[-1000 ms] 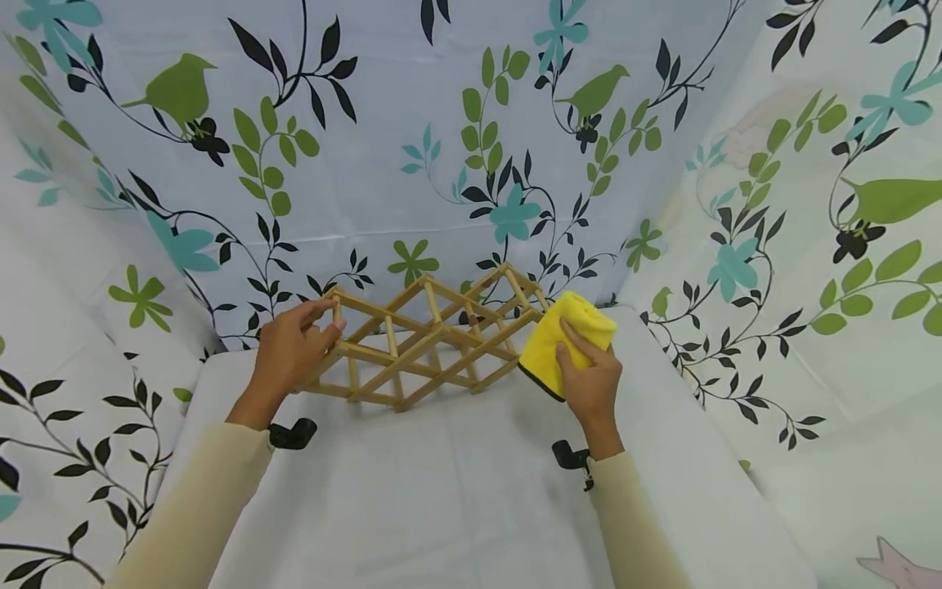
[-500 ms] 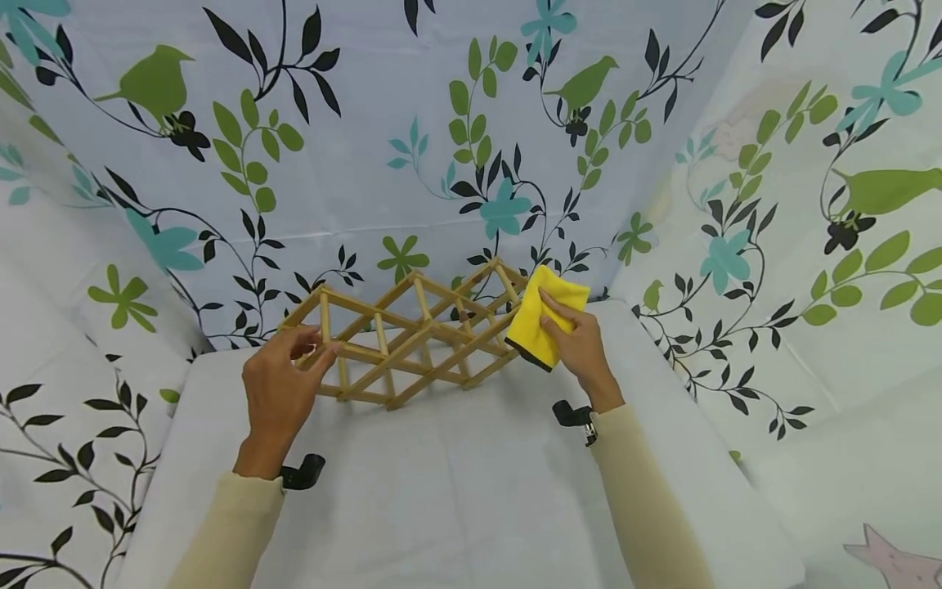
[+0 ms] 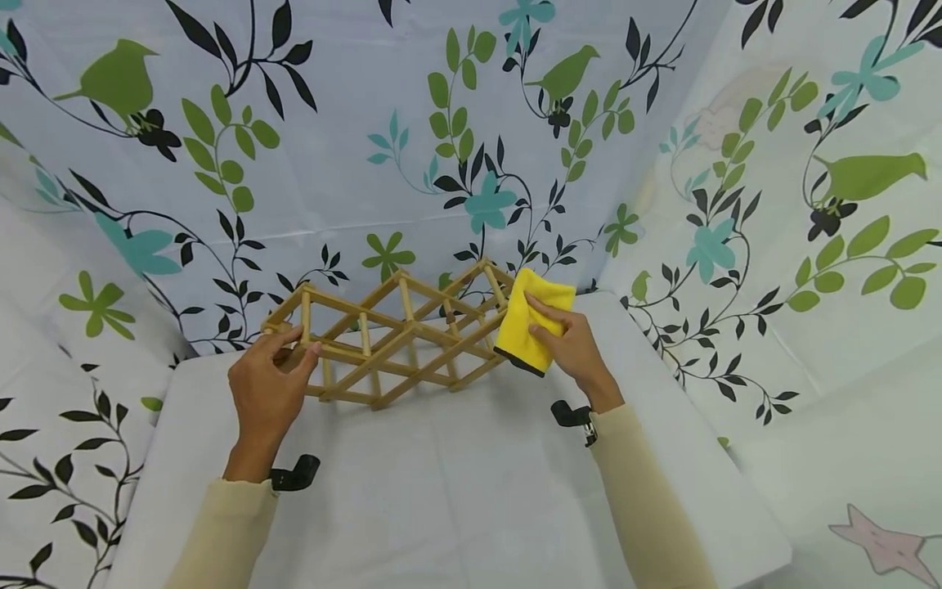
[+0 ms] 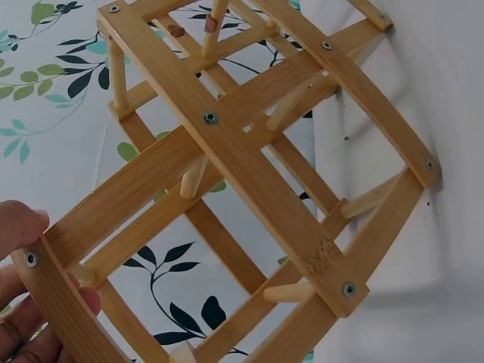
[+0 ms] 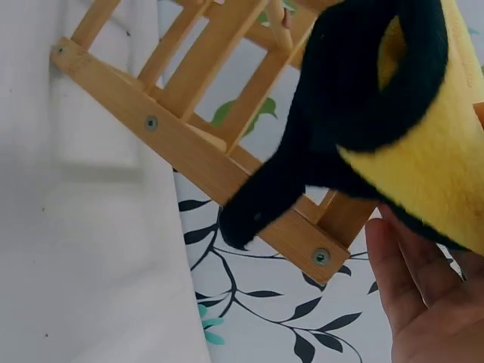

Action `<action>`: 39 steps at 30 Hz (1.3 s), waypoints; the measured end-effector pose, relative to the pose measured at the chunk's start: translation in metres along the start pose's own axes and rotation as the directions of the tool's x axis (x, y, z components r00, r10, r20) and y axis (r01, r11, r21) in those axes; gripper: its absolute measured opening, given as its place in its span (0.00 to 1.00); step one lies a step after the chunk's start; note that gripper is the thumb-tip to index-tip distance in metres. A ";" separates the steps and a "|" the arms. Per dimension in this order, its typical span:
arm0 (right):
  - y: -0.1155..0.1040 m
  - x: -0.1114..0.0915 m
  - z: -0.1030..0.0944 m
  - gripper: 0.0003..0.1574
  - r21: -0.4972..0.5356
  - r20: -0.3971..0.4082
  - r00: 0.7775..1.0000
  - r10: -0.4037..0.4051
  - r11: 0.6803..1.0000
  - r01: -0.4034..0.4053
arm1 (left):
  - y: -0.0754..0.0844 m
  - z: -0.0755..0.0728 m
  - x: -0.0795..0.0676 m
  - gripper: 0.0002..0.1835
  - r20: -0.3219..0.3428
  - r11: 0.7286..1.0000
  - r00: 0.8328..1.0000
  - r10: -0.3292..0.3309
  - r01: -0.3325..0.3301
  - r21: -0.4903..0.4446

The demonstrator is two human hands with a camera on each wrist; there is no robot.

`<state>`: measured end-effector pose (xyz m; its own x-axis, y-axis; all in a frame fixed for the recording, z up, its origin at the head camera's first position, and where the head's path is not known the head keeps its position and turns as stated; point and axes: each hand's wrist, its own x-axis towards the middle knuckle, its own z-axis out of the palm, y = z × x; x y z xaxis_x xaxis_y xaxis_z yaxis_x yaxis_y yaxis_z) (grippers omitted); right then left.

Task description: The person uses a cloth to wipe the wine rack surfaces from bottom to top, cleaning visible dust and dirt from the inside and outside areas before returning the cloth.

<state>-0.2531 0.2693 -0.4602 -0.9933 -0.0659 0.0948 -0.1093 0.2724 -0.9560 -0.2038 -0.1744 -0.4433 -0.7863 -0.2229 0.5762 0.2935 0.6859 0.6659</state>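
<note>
A lattice wooden rack (image 3: 408, 329) of crossed slats and round dowels stands spread out at the back of the table. Its left end is held by my left hand (image 3: 266, 397), thumb and fingers around a slat; in the left wrist view the fingers of that hand (image 4: 23, 227) grip the slat's end by a screw. My right hand (image 3: 577, 348) grips a folded yellow cloth (image 3: 524, 319) with a black edge at the rack's right end. In the right wrist view the cloth (image 5: 435, 174) covers part of the slats; whether it touches them is unclear.
The table (image 3: 441, 491) has a white cover. Behind it and at the sides hang white sheets (image 3: 331, 164) printed with leaves, birds and flowers; the rack stands close to the back one. A pink star (image 3: 886, 540) shows at the lower right.
My left hand has shifted from the rack's upper left corner to lower on that end. The right hand with the cloth has risen slightly at the right end. The head view has turned slightly right.
</note>
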 end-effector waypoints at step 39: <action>-0.027 -0.020 -0.046 0.23 -0.428 0.286 0.955 0.072 0.902 0.060 | -0.010 -0.003 -0.011 0.32 0.061 0.992 0.992 -0.110 0.113 -0.050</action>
<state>-0.2316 0.3080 -0.4236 -0.9463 -0.3181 -0.0582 -0.1740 0.6526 -0.7375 -0.1960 -0.1807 -0.4547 -0.8454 -0.2541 0.4698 0.2299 0.6208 0.7495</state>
